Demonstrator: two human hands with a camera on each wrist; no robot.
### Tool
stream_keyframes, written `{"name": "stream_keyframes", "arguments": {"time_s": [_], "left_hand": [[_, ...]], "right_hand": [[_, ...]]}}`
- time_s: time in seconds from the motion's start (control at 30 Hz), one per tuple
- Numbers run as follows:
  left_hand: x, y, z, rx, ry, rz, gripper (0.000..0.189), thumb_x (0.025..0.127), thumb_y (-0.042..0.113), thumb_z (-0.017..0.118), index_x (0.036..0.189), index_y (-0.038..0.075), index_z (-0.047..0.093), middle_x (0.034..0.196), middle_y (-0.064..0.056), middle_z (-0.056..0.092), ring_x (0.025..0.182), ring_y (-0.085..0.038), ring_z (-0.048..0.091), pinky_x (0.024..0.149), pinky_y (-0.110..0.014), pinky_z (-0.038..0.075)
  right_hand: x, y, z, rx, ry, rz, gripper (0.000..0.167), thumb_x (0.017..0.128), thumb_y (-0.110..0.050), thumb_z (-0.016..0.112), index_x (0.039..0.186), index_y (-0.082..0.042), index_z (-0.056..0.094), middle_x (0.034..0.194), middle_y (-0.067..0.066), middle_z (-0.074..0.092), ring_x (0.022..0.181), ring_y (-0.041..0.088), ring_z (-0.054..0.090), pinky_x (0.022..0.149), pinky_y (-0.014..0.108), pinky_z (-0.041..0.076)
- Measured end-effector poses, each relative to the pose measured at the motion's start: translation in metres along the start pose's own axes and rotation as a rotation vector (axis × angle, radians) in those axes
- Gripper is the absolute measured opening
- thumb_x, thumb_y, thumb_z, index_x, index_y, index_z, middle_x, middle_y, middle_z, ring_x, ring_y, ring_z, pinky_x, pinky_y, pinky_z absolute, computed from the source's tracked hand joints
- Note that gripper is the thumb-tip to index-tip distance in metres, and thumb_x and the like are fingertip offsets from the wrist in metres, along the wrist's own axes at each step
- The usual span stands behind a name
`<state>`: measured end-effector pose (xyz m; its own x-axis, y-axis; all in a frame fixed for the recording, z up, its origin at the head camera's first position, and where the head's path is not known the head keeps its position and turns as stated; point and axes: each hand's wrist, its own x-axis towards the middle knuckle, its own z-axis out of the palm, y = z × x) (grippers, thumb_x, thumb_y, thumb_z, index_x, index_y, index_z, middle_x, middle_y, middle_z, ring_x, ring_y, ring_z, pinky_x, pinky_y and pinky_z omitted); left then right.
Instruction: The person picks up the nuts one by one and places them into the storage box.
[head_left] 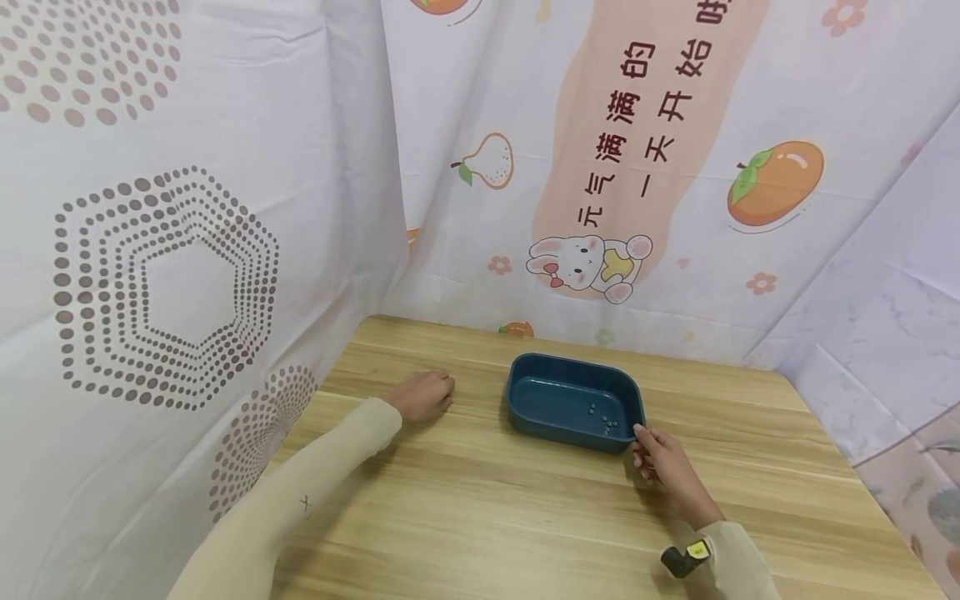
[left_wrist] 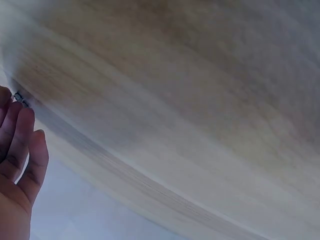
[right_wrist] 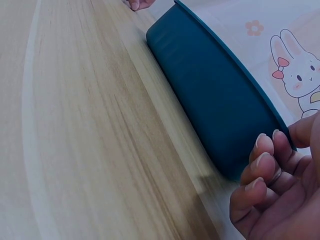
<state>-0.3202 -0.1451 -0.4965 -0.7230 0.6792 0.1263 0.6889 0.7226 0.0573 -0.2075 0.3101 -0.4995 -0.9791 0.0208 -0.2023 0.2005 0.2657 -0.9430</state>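
A dark blue plastic bin stands on the wooden table, with several small metal nuts lying at the right end of its floor. At its near right corner my right hand pinches the rim between thumb and forefinger; the right wrist view shows the other fingers loosely curled beside the outer wall. Left of the bin, my left hand is low over the tabletop with its fingers bent. In the left wrist view, small dark metal nuts show at its fingertips, partly hidden by them.
The wood-grain table reaches back to a printed curtain. Another patterned curtain hangs close along the left side, and a pale one on the right. A black device is strapped at my right wrist.
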Motion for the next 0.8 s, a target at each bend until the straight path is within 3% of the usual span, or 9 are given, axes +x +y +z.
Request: {"name": "stream_keyframes", "arguments": {"time_s": [0.33, 0.8], "left_hand": [[0.003, -0.002, -0.001, -0.043, 0.021, -0.004, 0.007, 0.101, 0.015, 0.065, 0.099, 0.01, 0.07, 0.092, 0.005, 0.066, 0.078, -0.006, 0.062, 0.069, -0.02, 0.053], [0.015, 0.012, -0.011, -0.045, 0.042, -0.055, 0.01, 0.102, 0.014, 0.062, 0.103, 0.009, 0.071, 0.098, 0.002, 0.068, 0.082, -0.008, 0.064, 0.071, -0.02, 0.053]], "right_hand": [[-0.001, -0.001, -0.001, 0.002, -0.001, 0.008, 0.051, 0.11, -0.047, 0.042, 0.101, 0.001, 0.053, 0.075, 0.003, 0.054, 0.06, 0.013, 0.046, 0.054, 0.027, 0.041], [-0.001, -0.004, -0.002, 0.024, -0.017, 0.036, 0.046, 0.112, -0.042, 0.041, 0.101, 0.0, 0.054, 0.076, 0.004, 0.054, 0.061, 0.015, 0.047, 0.055, 0.028, 0.041]]}}
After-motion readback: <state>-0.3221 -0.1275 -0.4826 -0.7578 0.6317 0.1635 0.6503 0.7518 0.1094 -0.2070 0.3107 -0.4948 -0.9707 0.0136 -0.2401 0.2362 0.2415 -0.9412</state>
